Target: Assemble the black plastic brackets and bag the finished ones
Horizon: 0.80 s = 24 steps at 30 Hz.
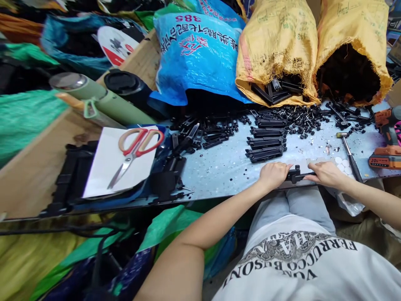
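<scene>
Both hands meet over a black plastic part [295, 175] at the table's front edge. My left hand [273, 174] pinches its left end, with the fingers closed. On the other side, my right hand [326, 173] is closed on the part's thin right end. Just beyond it lies a stack of long black plastic pieces [266, 144], set side by side in several rows. A small hammer [350, 156] rests to the right of my right hand, beside several white round discs [343, 165].
Loose small black parts with metal pins [308, 119] spread behind the stack. Yellow sacks [277, 42] and a blue bag [197, 54] stand at the back. A cordless drill [388, 138] sits far right. Scissors [134, 148] lie on white paper, left, near a green flask [103, 96].
</scene>
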Motion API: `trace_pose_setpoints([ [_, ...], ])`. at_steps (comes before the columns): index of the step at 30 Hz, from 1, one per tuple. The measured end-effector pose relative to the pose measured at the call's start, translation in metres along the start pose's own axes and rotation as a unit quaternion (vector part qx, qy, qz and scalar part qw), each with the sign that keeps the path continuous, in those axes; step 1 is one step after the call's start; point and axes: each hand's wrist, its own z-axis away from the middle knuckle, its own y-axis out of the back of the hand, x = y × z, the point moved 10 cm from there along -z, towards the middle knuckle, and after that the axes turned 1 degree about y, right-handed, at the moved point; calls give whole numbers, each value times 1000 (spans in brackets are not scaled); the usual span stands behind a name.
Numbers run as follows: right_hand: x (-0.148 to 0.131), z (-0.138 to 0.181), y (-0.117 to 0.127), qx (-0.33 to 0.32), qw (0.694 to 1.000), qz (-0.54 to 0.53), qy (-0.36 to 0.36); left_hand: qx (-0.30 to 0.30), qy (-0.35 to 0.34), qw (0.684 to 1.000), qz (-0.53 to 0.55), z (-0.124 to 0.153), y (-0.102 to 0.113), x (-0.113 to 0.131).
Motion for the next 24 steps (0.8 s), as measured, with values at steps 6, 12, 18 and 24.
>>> trace_pose_setpoints([
  [6, -17, -18, 15, 41, 998, 32, -17, -4, 55, 998, -3, 1, 8, -7],
  [12, -45, -32, 27, 91, 986, 50, 134, -25, 49, 999, 2, 2, 9, -2],
  [18, -47, -37, 24, 94, 972, 43, 210, -26, 50, 998, 6, 5, 1, -5],
  [24, -31, -41, 23, 128, 978, 8, 164, 59, 67, 996, -1, -5, 3, -15],
])
